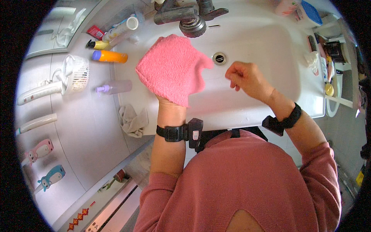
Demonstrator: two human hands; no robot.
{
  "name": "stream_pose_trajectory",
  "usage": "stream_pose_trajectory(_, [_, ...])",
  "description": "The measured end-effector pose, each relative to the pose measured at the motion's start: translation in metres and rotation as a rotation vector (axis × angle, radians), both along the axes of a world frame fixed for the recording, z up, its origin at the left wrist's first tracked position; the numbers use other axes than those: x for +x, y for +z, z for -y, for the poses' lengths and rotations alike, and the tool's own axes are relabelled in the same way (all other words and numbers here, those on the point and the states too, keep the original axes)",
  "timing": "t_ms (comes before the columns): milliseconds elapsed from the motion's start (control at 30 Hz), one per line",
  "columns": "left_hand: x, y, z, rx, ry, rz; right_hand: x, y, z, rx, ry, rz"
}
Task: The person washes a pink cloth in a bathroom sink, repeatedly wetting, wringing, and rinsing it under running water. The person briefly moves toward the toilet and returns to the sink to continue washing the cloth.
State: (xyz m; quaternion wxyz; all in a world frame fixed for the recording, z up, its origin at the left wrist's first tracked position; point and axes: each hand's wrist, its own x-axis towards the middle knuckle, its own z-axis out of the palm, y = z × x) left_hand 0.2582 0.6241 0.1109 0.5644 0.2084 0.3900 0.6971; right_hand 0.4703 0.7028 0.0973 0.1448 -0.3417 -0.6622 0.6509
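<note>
A fluffy pink cloth (171,66) is draped over my left hand (164,101) above the left part of the white washbasin (269,84). The cloth hides the fingers; only the heel of the hand and the wrist show. Its right edge ripples and looks slightly blurred. To the right of the cloth, apart from it, my right hand (245,78) hangs over the basin with curled fingers and nothing visible in them. Between the two, farther back, lies the round drain (219,58). Each wrist wears a black strap with a small box.
A dark faucet (192,23) juts over the basin's back. Along the left rim are an orange bottle (110,56), a lilac pump bottle (114,87) and a crumpled grey cloth (132,120). A white basket (76,74) hangs on the wall. A blue-lidded container (310,14) stands back right.
</note>
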Motion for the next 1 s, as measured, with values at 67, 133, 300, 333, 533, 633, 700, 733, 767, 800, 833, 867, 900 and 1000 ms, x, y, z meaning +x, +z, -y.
stream_pose_trajectory(67, [0.000,0.004,-0.001,-0.020,-0.059,-0.087,-0.001,-0.005,-0.015,0.002,-0.012,0.009])
stream_pose_trajectory(133, [-0.001,0.005,0.000,-0.045,-0.098,-0.167,-0.006,-0.013,-0.021,0.017,0.058,0.108])
stream_pose_trajectory(300, [-0.001,0.011,-0.001,-0.074,-0.115,-0.319,-0.018,-0.045,-0.019,-0.201,0.073,0.159])
stream_pose_trajectory(333, [-0.002,0.012,0.000,-0.078,-0.097,-0.340,-0.027,-0.046,-0.019,-0.347,0.035,0.173])
stream_pose_trajectory(533, [-0.012,0.015,0.009,-0.135,0.020,-0.495,-0.067,-0.054,-0.009,-0.640,0.052,0.004])
stream_pose_trajectory(633, [-0.018,0.016,0.019,-0.183,0.077,-0.582,-0.074,-0.051,0.001,-0.579,0.156,-0.100])
stream_pose_trajectory(700, [-0.022,0.019,0.027,-0.214,0.118,-0.643,-0.079,-0.064,-0.002,-0.484,0.231,-0.080])
stream_pose_trajectory(733, [-0.024,0.021,0.033,-0.233,0.139,-0.683,-0.076,-0.063,-0.007,-0.446,0.211,-0.058])
stream_pose_trajectory(767, [-0.027,0.022,0.038,-0.250,0.160,-0.724,-0.071,-0.064,-0.013,-0.450,0.197,-0.048])
stream_pose_trajectory(800, [-0.028,0.022,0.042,-0.269,0.170,-0.770,-0.064,-0.067,-0.022,-0.453,0.176,-0.035])
stream_pose_trajectory(833, [-0.031,0.024,0.046,-0.286,0.183,-0.817,-0.059,-0.066,-0.031,-0.455,0.157,-0.024])
stream_pose_trajectory(867, [-0.033,0.025,0.051,-0.306,0.197,-0.863,-0.056,-0.066,-0.036,-0.452,0.148,-0.056])
stream_pose_trajectory(900, [-0.035,0.027,0.056,-0.326,0.202,-0.915,-0.053,-0.068,-0.039,-0.449,0.116,-0.055])
stream_pose_trajectory(1000, [-0.041,0.034,0.069,-0.386,0.213,-1.126,-0.042,-0.082,-0.056,-0.350,0.049,0.051])
